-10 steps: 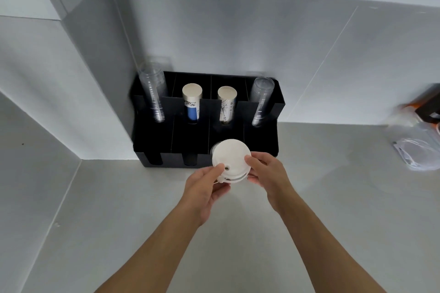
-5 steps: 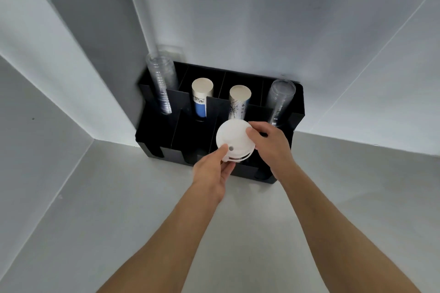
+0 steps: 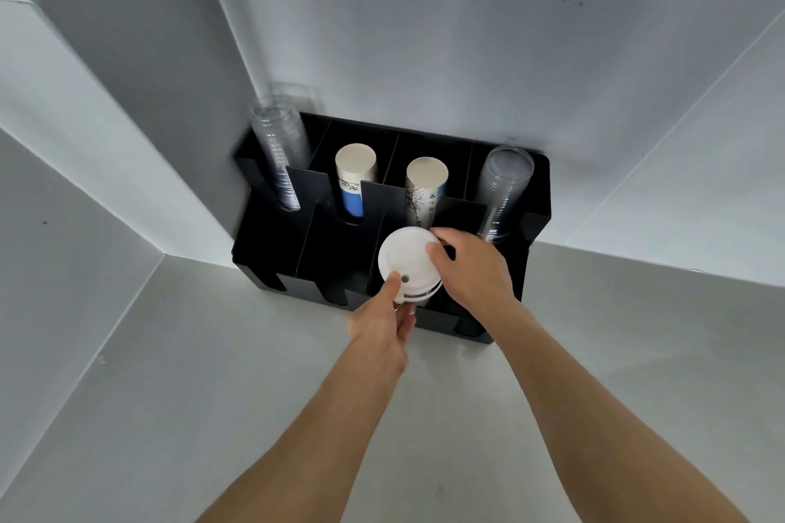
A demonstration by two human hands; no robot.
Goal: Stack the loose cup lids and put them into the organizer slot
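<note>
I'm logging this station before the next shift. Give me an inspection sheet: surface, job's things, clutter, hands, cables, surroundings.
Surface: grey counter, bare where visible.
Job's things: stack of white lids held over the front slots of the black organizer, not yet dropped in.
Clutter: nothing seen on the counter; the organizer's back row holds two clear cup stacks and two paper cup stacks.
Hands: left hand grips the stack's near edge; right hand grips its right side.
Cables: nothing seen.
Surroundings: pale tiled walls meeting at a corner behind the organizer.
</note>
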